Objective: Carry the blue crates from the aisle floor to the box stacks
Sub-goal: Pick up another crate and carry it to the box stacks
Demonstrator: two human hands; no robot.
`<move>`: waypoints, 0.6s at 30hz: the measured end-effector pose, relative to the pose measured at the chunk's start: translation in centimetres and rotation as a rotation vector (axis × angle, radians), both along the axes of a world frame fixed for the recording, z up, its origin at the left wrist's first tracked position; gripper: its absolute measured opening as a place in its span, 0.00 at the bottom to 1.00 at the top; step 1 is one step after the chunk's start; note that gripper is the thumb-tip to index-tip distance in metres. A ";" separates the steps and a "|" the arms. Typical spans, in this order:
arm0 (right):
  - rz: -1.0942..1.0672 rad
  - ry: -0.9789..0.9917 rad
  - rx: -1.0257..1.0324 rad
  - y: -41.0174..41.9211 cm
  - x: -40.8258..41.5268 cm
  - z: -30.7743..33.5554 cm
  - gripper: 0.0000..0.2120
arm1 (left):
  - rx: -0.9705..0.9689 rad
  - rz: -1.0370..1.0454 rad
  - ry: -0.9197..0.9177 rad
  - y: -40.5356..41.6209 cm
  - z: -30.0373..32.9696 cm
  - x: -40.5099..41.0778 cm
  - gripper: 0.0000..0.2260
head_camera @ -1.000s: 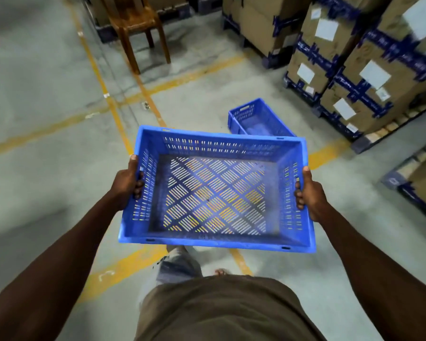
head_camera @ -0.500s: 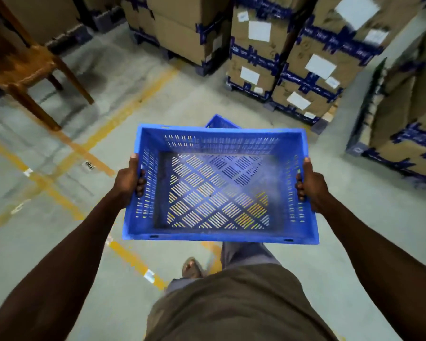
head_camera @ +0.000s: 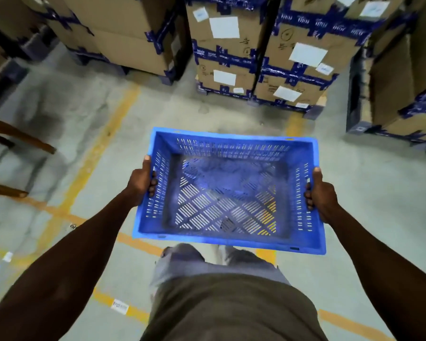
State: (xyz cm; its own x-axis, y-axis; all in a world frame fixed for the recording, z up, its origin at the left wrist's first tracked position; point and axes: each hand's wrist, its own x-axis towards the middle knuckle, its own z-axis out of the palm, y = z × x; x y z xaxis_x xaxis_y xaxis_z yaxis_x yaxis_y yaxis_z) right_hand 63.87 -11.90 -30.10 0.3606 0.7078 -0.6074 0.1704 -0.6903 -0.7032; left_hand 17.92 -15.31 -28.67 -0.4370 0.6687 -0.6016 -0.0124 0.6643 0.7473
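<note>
Carrying is the step in hand: I have one blue crate (head_camera: 228, 193) held off the floor in front of my waist, level and empty, its slotted bottom showing the concrete beneath. My left hand (head_camera: 141, 183) grips the left short wall, thumb lying along the rim and fingers curled in through the handle slot; my right hand (head_camera: 319, 193) does the same on the right wall. Both hands are clamped on the crate, set well apart with its full length between them.

Ahead, the box stacks (head_camera: 256, 62) rise on their pallets — brown cartons bound with blue printed tape and stuck with white labels. They stand near but not touching the crate; a strip of bare grey floor (head_camera: 231, 112) lies between its far rim and the lowest cartons. Yellow floor lines (head_camera: 103, 143) cross under me, and the legs of a wooden chair (head_camera: 15, 136) show at the left edge.

I judge the trip nearly done. The next move calls for a few more steps forward, then lowering the crate flat at the foot of the stacks — keeping both grips even so it does not tip, and keeping the far rim off the cartons.
</note>
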 end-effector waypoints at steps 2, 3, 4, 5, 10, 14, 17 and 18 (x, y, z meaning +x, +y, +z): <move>-0.028 0.004 -0.011 2.3 -0.9 -0.4 0.30 | -0.013 -0.032 0.012 3.6 -0.5 -1.1 0.28; -0.041 0.008 -0.020 3.6 -1.4 -0.6 0.30 | -0.028 -0.048 0.006 5.5 -0.8 -1.6 0.28; -0.056 0.006 -0.029 5.1 -1.8 -1.2 0.29 | -0.038 -0.056 -0.001 7.5 -1.3 -2.2 0.28; -0.072 0.003 -0.035 6.6 -2.3 -1.9 0.29 | -0.042 -0.065 -0.004 9.5 -2.2 -2.7 0.28; -0.111 -0.030 -0.094 13.3 -4.3 -8.4 0.30 | -0.106 -0.133 0.006 18.5 -9.8 -4.9 0.28; -0.159 -0.055 -0.101 17.6 -5.8 -16.9 0.30 | -0.146 -0.185 0.007 25.3 -18.6 -6.1 0.28; -0.180 -0.058 -0.094 20.2 -7.0 -23.2 0.30 | -0.130 -0.189 0.022 28.7 -25.0 -6.5 0.29; -0.189 -0.061 -0.088 21.0 -7.1 -25.4 0.30 | -0.122 -0.185 0.029 29.6 -27.4 -6.7 0.29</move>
State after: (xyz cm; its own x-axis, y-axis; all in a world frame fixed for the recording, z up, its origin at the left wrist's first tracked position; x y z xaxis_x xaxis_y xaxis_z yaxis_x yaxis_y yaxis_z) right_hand 56.73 9.09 -55.53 0.5196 0.5695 -0.6370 0.0729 -0.7723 -0.6311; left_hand 11.25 14.30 -56.08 -0.3319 0.6624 -0.6717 0.1390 0.7386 0.6596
